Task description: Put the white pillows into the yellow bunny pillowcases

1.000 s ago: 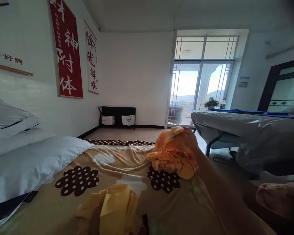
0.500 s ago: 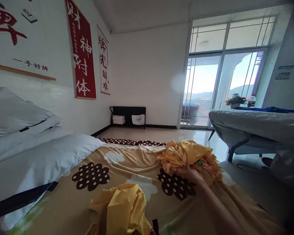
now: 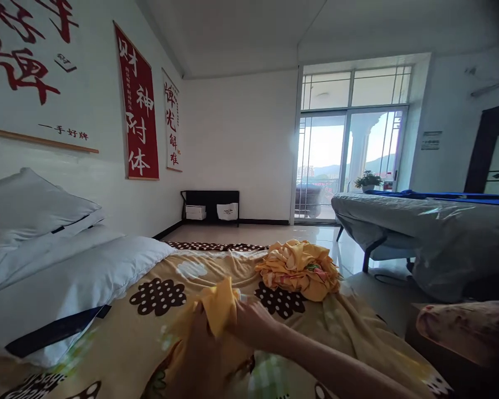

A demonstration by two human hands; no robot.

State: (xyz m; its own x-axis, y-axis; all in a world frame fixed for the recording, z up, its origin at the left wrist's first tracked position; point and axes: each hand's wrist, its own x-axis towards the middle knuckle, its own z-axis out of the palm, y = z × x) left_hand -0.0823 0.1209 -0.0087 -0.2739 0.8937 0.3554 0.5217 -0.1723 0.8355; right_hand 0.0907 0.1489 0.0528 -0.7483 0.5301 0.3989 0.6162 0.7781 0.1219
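Observation:
Both my hands are close together over the bed, working on a yellow cloth whose top edge is bunched up between them. My right hand comes in from the right with its fingers closed on the cloth's side. On the cloth's left side is my left hand, dim and slightly blurred, its fingers curled around the fabric. Beyond my right hand lies a crumpled heap of yellow patterned fabric, touched by neither hand.
A tan blanket with brown dotted flower shapes covers the bed. White pillows are stacked at the left. A plastic-covered table stands at the right, a low black shelf by the far wall.
My right hand has left the heap of fabric and come back left to the nearer yellow cloth. The view has turned slightly right, and a patterned object shows at the lower right.

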